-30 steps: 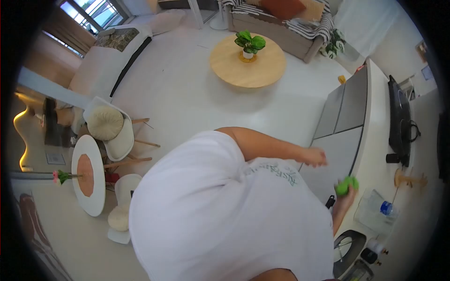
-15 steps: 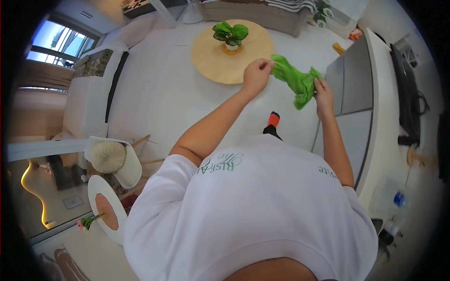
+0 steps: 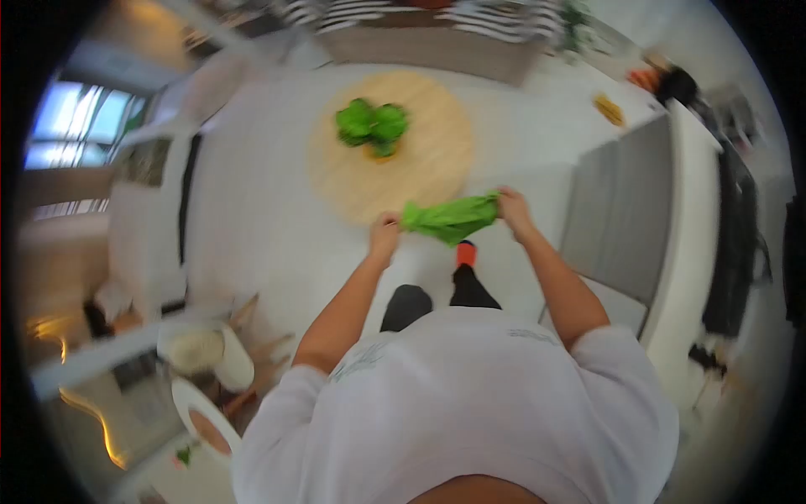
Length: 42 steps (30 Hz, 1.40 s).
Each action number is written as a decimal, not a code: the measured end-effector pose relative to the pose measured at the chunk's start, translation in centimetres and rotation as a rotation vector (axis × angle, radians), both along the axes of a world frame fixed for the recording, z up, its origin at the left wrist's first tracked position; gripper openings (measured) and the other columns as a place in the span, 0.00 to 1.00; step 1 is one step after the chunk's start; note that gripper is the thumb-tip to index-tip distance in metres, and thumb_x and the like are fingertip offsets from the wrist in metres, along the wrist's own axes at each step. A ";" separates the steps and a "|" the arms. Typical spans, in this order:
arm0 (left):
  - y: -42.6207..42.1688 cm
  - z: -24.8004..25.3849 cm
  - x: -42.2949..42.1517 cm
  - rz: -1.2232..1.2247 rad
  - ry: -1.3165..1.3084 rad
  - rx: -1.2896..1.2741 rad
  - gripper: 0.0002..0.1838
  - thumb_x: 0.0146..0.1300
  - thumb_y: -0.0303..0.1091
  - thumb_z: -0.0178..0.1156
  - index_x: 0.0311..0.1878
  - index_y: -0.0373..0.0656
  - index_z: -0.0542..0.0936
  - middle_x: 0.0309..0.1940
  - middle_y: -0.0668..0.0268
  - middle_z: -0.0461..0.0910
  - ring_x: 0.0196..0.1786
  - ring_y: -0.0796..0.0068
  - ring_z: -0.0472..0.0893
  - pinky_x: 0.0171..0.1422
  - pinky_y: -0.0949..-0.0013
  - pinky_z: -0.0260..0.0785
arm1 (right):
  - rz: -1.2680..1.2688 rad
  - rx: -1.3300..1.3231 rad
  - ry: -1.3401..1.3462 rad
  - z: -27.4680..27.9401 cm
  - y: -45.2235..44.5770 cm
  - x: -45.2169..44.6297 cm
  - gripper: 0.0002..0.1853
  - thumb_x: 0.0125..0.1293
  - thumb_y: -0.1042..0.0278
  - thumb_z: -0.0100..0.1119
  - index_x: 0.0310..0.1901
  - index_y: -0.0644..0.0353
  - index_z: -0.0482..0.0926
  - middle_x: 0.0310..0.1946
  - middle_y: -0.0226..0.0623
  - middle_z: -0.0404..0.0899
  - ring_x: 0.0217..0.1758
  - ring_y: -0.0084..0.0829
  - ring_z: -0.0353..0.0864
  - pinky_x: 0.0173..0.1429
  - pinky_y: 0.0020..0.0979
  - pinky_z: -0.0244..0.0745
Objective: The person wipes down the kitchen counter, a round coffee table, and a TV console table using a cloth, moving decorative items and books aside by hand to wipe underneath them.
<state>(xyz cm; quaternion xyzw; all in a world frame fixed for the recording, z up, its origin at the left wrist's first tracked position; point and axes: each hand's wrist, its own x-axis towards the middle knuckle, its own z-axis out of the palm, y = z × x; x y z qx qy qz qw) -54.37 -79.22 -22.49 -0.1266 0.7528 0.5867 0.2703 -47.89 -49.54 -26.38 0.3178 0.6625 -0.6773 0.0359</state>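
A bright green cloth is stretched between my two hands, in front of my body and above the floor. My left hand is closed on its left end, near the front edge of the round wooden table. Its right end is in my right hand, with the fingers closed on it. The middle of the cloth sags slightly in loose folds. Below it a foot in an orange and black sock shows on the floor.
A potted green plant stands on the round table. Beyond is a sofa with striped covers. A long cabinet runs along the right. At the lower left are a white chair and a small white table. A yellow object lies near the cabinet.
The bunched green cloth, first in my right hand, is now spread between both hands. Since the previous frame, both hands have moved lower and left, and the view has turned and blurred.
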 end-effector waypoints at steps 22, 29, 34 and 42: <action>-3.3 -23.1 -22.0 -0.255 -0.043 -0.655 0.34 0.47 0.43 0.64 0.58 0.39 0.68 0.55 0.50 0.73 0.61 0.56 0.71 0.58 0.64 0.66 | 0.267 0.690 -0.220 -7.4 -0.9 -22.9 0.13 0.61 0.65 0.46 0.33 0.63 0.79 0.23 0.43 0.77 0.26 0.35 0.77 0.32 0.34 0.71; -3.8 -34.0 -28.5 -0.461 0.271 -0.731 0.39 0.48 0.51 0.67 0.60 0.40 0.69 0.62 0.51 0.65 0.69 0.57 0.57 0.68 0.46 0.50 | 0.260 0.530 -0.278 -19.3 4.7 -37.1 0.20 0.60 0.61 0.54 0.50 0.66 0.74 0.39 0.49 0.78 0.44 0.38 0.77 0.49 0.32 0.70; -2.6 -36.7 -28.5 -0.459 0.274 -0.770 0.39 0.48 0.51 0.66 0.61 0.40 0.69 0.62 0.51 0.65 0.69 0.57 0.57 0.68 0.46 0.50 | 0.327 1.059 0.152 -27.5 -0.1 -36.5 0.37 0.61 0.61 0.58 0.68 0.62 0.55 0.68 0.57 0.53 0.71 0.51 0.53 0.71 0.46 0.50; -2.6 -38.4 -24.6 -0.335 0.192 -0.796 0.38 0.48 0.51 0.66 0.61 0.40 0.68 0.62 0.51 0.65 0.69 0.57 0.57 0.69 0.45 0.50 | 0.542 1.328 0.008 -35.1 -3.4 -36.0 0.33 0.66 0.52 0.49 0.69 0.59 0.56 0.71 0.53 0.46 0.74 0.52 0.42 0.72 0.56 0.39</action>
